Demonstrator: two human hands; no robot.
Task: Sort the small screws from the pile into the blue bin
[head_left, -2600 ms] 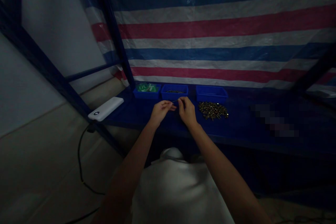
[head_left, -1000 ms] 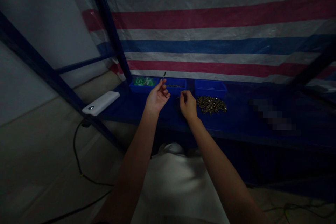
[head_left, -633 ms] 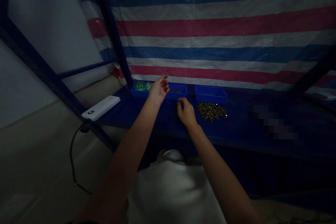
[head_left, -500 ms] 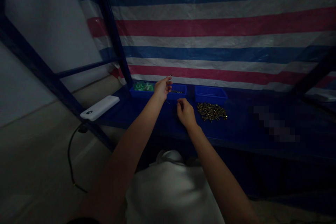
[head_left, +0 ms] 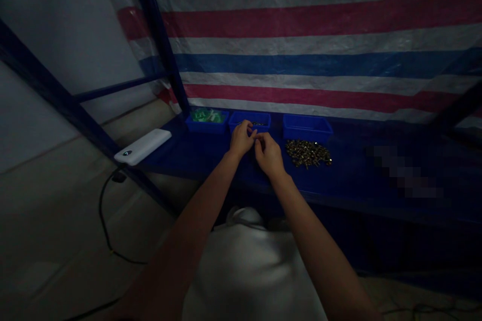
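My left hand (head_left: 241, 139) and my right hand (head_left: 268, 154) meet fingertip to fingertip over the dark blue shelf (head_left: 211, 160), just in front of the middle blue bin (head_left: 250, 121). Both hands are pinched closed; what they hold is too small and dark to make out. A heap of small brass-coloured metal parts (head_left: 308, 153) lies on the shelf just right of my right hand. The middle bin holds a few thin dark parts.
A left blue bin (head_left: 207, 119) holds green pieces, and a right blue bin (head_left: 307, 127) stands behind the heap. A white power bank (head_left: 143, 146) lies on the shelf's left corner with a cable (head_left: 107, 225) hanging down. A striped tarp (head_left: 320, 40) backs the shelf.
My left hand, which was raised over the bins with a thin pin-like piece, has come back down to meet my right hand. The right hand has barely moved.
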